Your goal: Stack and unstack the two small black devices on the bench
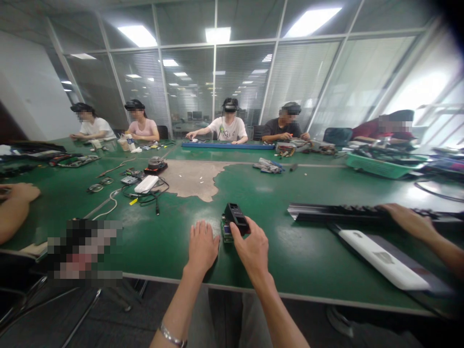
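My right hand (252, 244) grips a black rectangular plastic housing (236, 216), thumb on its near side and fingers round its right. The housing is tilted, and its inner details are too small to make out. Just under and left of it is a small green circuit board (227, 235), partly covered by the housing; I cannot tell whether the two are joined. My left hand (203, 245) lies palm down on the green table (174, 251), fingers stretched out, a little left of the board and apart from it.
Ahead on the left lie a white box (146, 184) with black cables and a pair of glasses (100, 184). At right, a co-worker's hand (413, 222) rests by a long black rail (326, 212), near a white power bank (384, 258). A green basket (386, 164) stands farther back.
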`<action>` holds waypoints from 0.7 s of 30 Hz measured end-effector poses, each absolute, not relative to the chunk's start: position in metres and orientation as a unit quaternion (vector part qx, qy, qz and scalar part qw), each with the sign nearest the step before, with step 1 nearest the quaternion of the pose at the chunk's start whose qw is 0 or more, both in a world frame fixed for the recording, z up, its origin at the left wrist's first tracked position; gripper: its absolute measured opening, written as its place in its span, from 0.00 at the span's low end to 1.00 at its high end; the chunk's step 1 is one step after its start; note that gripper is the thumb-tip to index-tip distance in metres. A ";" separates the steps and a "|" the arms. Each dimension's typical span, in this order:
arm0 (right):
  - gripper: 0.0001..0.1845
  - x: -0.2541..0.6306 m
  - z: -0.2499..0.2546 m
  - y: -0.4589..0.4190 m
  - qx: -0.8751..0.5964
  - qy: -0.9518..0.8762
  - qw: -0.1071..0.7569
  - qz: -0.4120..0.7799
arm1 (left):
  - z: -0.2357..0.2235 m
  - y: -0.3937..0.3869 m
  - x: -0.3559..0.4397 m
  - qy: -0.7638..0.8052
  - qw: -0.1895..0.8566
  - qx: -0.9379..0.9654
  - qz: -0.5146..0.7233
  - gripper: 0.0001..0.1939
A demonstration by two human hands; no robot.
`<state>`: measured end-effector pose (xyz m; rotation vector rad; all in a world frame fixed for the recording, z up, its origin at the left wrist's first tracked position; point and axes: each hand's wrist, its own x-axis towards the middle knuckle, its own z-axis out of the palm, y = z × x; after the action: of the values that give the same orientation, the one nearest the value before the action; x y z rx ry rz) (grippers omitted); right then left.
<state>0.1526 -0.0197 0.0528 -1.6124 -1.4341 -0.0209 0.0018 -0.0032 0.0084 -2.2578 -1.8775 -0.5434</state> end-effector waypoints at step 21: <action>0.32 0.121 0.021 -0.027 -0.696 -0.619 0.359 -0.054 | 0.010 -0.002 0.001 -0.625 0.069 -0.755 -0.186 0.26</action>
<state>0.1215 -0.0266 0.0209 -1.7962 -1.5973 -0.1406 0.0009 -0.0016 0.0099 -2.2733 -1.8824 -0.5588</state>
